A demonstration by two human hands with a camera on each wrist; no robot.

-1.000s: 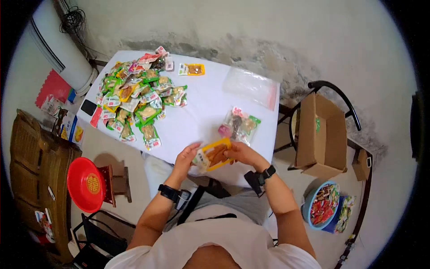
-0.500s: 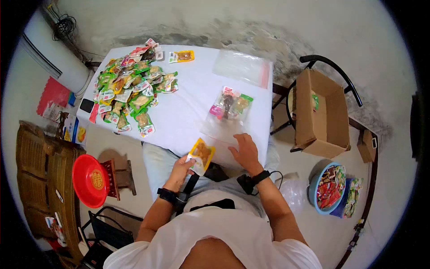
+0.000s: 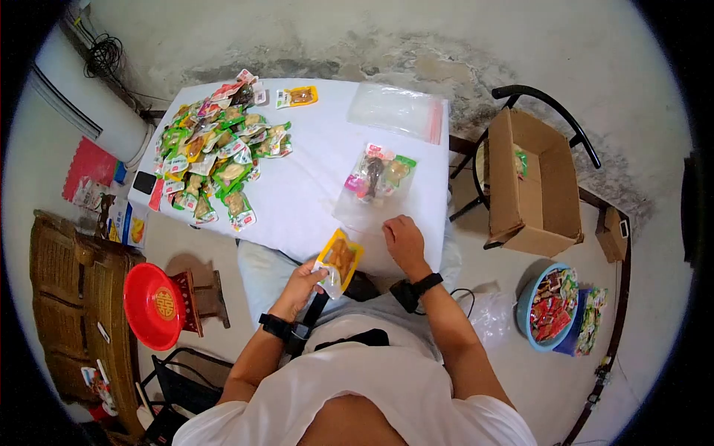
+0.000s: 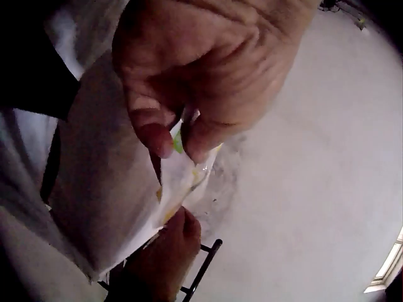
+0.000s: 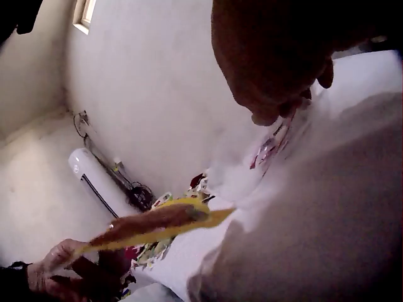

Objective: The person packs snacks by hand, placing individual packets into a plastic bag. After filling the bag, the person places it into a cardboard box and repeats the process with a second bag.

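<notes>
Just past the near edge of the table [image 3: 320, 186], the packet [image 3: 339, 259] hangs in the air. The left hand [image 3: 303, 285] pinches it by its lower corner only, between thumb and fingertips [image 4: 157, 135]. That hold looks thin to me: the film is slick, and with nothing under the packet a slip would send it to the lap or the floor.

It is a flat yellow sachet with a clear window over brown strips, tilted up toward the table.

Just beside it, the right hand [image 3: 402, 241] rests on the near edge of a clear bag [image 3: 372, 189] that holds a few packets. Whether the fingers pinch the film or merely press it I cannot tell.

Farther off lies a pile [image 3: 216, 160] of packets, well apart from the bag. A box [image 3: 532, 182] sits on a chair to the right, with a basin [image 3: 524, 312] of snacks on the floor below it.
</notes>
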